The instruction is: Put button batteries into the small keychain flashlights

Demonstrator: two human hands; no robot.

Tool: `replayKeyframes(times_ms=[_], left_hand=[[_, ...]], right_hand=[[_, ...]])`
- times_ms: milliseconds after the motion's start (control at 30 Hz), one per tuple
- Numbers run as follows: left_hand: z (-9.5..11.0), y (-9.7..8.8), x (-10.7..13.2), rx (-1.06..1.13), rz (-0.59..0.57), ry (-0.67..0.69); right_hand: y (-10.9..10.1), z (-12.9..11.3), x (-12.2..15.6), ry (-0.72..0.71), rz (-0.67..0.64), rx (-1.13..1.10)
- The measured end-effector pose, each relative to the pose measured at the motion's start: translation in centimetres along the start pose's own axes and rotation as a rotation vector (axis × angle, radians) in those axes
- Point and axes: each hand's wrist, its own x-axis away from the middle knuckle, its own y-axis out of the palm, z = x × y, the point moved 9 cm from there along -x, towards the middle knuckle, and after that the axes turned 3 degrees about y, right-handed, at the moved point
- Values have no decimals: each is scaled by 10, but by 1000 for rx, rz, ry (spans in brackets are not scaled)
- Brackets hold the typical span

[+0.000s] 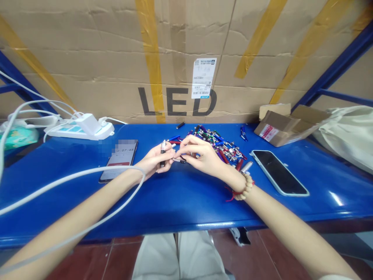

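Observation:
Over the blue table, my left hand (pixel 157 159) is closed around a small black cylinder with a silver end, like a mini flashlight (pixel 162 154), held upright. Close against it, my right hand (pixel 198 153) pinches a small dark, curved clip or ring (pixel 183 160); its exact kind is too small to tell. The fingertips of both hands meet there and partly hide the parts. Behind my right hand lies a pile of small metallic tubes and clips (pixel 224 144) in blue, red, green and silver. One black tube (pixel 180 125) rests apart at the back.
A phone with a lit timer (pixel 122 155) lies left, a dark-screened phone (pixel 279 171) right. A power strip (pixel 81 130) stands back left; its white cable (pixel 72 177) loops over my left forearm. An open carton (pixel 282 126) and a pale bag (pixel 349 132) sit at right.

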Motion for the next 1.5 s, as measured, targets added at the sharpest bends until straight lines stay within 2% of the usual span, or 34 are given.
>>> replayKeyframes(times_ms=[67, 167, 333, 533, 700, 967, 1100, 1300, 1500], left_hand=[[-2, -1, 0, 5, 5, -17], [0, -10, -1, -51, 91, 60], [7, -19, -2, -174, 203, 220], [20, -20, 7, -403, 275, 362], [16, -19, 6, -448, 269, 319], [17, -19, 10, -642, 308, 311], [21, -17, 11, -711, 302, 336], [24, -16, 13, -707, 285, 384], [24, -14, 13, -707, 294, 374]], right_hand=[[-1, 1, -1, 24, 9, -17], [1, 4, 0, 67, -34, 3], [14, 8, 4, 95, -204, 268], [19, 9, 6, 95, -212, 362], [19, 6, 6, 62, -164, 393], [25, 3, 6, 26, -235, 427], [27, 0, 6, -4, -226, 432], [25, -5, 7, -26, -150, 395], [25, -2, 8, -15, -158, 382]])
